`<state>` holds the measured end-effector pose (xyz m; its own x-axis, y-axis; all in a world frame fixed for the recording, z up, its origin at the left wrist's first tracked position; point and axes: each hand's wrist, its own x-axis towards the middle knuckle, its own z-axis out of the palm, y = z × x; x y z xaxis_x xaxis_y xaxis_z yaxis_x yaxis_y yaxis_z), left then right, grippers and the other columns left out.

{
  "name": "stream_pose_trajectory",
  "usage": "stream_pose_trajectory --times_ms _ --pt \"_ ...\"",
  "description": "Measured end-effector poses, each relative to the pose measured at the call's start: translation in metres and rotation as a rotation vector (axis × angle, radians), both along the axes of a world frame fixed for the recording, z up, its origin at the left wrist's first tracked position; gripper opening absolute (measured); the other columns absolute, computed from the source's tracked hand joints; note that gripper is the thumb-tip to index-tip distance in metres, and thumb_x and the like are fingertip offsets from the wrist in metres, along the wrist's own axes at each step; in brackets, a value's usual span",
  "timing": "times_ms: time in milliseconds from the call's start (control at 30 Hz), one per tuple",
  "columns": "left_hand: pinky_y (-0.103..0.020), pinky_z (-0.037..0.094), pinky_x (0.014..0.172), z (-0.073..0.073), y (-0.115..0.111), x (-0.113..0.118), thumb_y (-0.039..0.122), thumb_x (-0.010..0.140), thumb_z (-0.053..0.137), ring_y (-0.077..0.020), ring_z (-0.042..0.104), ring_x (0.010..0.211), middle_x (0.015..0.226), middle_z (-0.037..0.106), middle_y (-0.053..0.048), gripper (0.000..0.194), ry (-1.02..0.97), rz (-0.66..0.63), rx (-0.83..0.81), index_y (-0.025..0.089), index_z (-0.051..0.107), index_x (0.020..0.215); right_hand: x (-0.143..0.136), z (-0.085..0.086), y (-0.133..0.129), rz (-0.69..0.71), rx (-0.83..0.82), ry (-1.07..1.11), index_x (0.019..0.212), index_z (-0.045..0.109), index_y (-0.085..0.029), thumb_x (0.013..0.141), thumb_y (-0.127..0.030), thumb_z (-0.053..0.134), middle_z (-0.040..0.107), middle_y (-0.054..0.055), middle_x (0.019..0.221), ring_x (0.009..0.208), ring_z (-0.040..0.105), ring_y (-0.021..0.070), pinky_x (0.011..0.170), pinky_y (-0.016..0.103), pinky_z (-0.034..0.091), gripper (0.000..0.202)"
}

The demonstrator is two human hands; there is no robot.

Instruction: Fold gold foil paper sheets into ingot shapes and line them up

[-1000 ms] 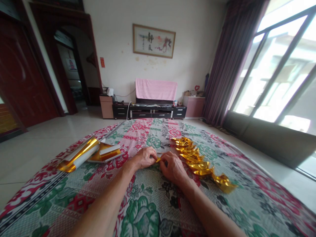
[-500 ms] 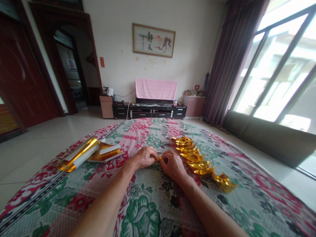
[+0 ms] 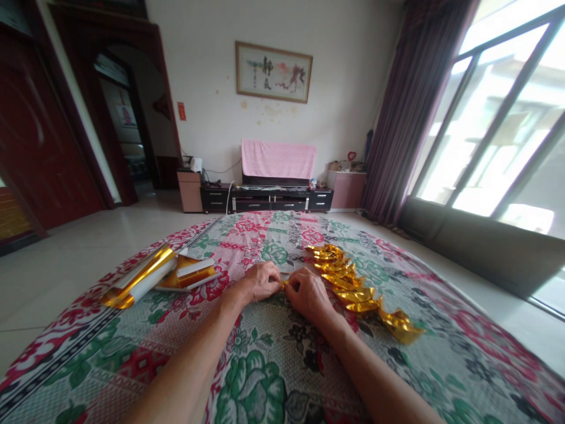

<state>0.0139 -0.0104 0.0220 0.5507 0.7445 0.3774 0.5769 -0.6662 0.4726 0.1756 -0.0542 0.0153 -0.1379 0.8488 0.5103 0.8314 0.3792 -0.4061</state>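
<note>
Reference item: the small gold piece (image 3: 284,285), located between the fingertips of the two hands, low over the patterned cloth (image 3: 260,377). Most of the gold piece is covered by the fingers; its exact shape cannot be told.

Left hand (image 3: 261,281): fingers curled and drawn together, tips pinching the left end of the gold piece. Right hand (image 3: 308,292): thumb and forefinger bent into a loop, tips closed on the right end. Both forearms extend from the near side of the gold piece.

To the right of the gold piece, a row of folded gold pieces (image 3: 346,282) lies on the cloth — shiny, pointed at the ends, and set close together. The row slants from the far right of the gold piece to its near right.

To the left of the gold piece lies a gold-and-white roll (image 3: 140,278). An open gold-and-white packet (image 3: 190,275) (its contents cannot be identified) lies between the roll and the gold piece, just beside the roll.
</note>
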Motion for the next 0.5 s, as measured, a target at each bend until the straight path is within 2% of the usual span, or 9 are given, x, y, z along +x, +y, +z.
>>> stream_pose_trajectory --times_ms 300,500 --pt "-0.023 0.046 0.073 -0.0005 -0.0023 0.0022 0.015 0.067 0.053 -0.0126 0.057 0.074 0.077 0.063 -0.002 0.01 -0.002 0.033 0.028 0.017 0.061 0.061 0.0022 0.0009 -0.0013 0.023 0.003 -0.002 0.058 0.058 -0.016 0.073 -0.014 0.055 0.06 0.004 0.071 0.069 0.055 0.0133 0.066 0.023 0.04 0.015" --pt "-0.023 0.046 0.075 -0.0046 -0.0004 0.0024 0.015 0.067 0.054 -0.0127 0.058 0.075 0.078 0.063 -0.001 0.01 -0.02 0.036 0.034 0.018 0.061 0.06 0.0045 0.0022 -0.0042 0.093 0.031 0.024 0.06 0.059 -0.016 0.073 -0.011 0.052 0.061 0.005 0.074 0.072 0.056 0.0138 0.07 0.024 0.042 0.015"
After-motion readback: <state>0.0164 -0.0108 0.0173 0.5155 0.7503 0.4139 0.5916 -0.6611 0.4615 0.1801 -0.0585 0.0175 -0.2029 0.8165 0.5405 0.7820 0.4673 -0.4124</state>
